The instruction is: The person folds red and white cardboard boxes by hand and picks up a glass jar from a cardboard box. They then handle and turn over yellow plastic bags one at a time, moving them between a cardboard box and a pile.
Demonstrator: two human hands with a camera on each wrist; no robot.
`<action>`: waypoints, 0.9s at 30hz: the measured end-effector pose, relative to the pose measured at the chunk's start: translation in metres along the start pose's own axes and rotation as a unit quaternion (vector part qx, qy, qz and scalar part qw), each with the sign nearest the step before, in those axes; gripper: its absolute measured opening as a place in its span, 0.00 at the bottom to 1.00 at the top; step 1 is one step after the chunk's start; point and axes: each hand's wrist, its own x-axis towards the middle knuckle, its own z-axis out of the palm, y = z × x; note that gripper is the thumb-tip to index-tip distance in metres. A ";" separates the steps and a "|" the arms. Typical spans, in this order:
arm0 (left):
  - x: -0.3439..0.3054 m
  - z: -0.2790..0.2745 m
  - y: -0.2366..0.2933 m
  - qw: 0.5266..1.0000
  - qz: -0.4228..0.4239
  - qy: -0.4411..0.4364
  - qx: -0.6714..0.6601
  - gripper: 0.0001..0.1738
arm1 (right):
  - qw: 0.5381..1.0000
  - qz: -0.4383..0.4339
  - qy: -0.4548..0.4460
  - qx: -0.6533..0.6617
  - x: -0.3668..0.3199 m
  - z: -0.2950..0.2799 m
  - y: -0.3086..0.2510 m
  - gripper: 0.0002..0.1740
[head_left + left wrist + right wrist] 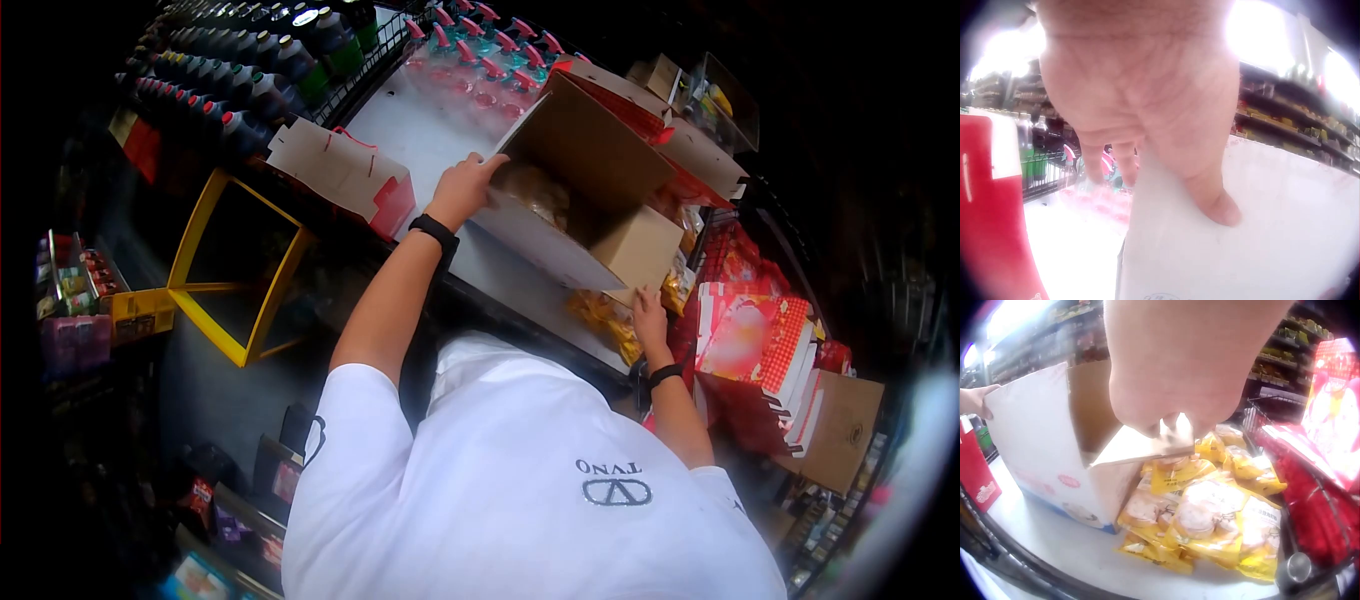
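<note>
In the head view the left hand (466, 190) and right hand (650, 318) grip an open cardboard box (570, 240) on the counter (390, 130); the left wrist view shows the left thumb pressed on its white side, the right wrist view yellow packets (1204, 515) beside it.

On the table (390, 122), the box (550, 243) stands with packets (1207, 515) right, a carton (335, 168) left and spray bottles (480, 75) behind.
</note>
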 end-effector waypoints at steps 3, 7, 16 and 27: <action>-0.004 -0.003 0.004 1.000 -0.017 -0.008 -0.001 0.44 | 1.000 0.011 -0.003 -0.010 -0.002 0.001 -0.002 0.19; -0.013 -0.010 0.010 0.999 -0.037 -0.020 0.003 0.44 | 0.999 -0.008 0.006 -0.047 -0.002 0.005 0.007 0.21; -0.026 -0.035 0.011 0.983 -0.054 -0.137 -0.108 0.55 | 0.998 0.003 -0.034 -0.054 -0.009 0.004 -0.005 0.31; -0.044 -0.018 0.009 0.985 -0.079 -0.053 -0.145 0.42 | 0.998 0.036 0.040 0.036 -0.016 0.011 -0.006 0.33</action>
